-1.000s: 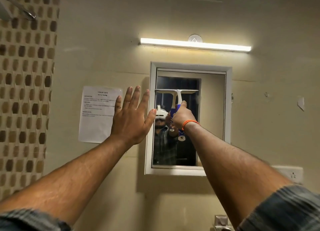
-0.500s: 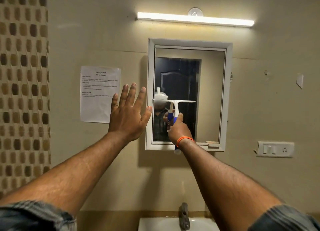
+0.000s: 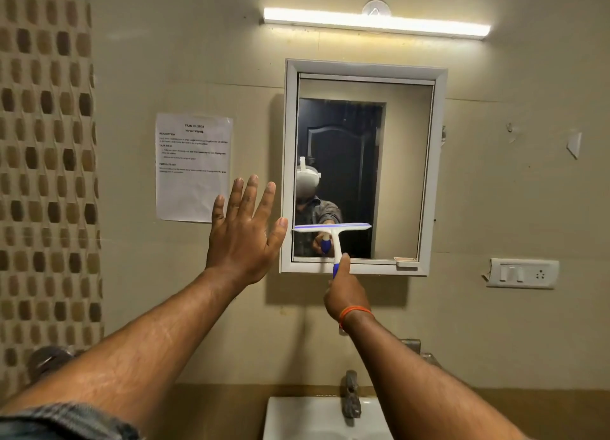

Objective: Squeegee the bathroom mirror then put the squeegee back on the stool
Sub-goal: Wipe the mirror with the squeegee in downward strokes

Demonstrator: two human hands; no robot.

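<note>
A white-framed bathroom mirror (image 3: 406, 162) hangs on the beige wall ahead. My right hand (image 3: 346, 291) grips the blue and white handle of a white squeegee (image 3: 333, 230), thumb laid along the handle. Its blade lies level against the glass low on the mirror's left half, a little above the bottom frame. My left hand (image 3: 244, 231) is raised with fingers spread, flat by the wall just left of the mirror frame, thumb tip at the frame's edge. The stool is out of view.
A printed paper sheet (image 3: 193, 167) is taped to the wall left of the mirror. A tube light (image 3: 376, 22) glows above it. Below are a white basin (image 3: 297, 416) and a metal tap (image 3: 351, 393). A switch plate (image 3: 523, 273) sits at the right; patterned tiles (image 3: 46, 175) cover the left wall.
My right hand has pulled the squeegee down the glass from the upper part to near the bottom frame. The view has tilted down, bringing the basin in. My left hand stays beside the frame.
</note>
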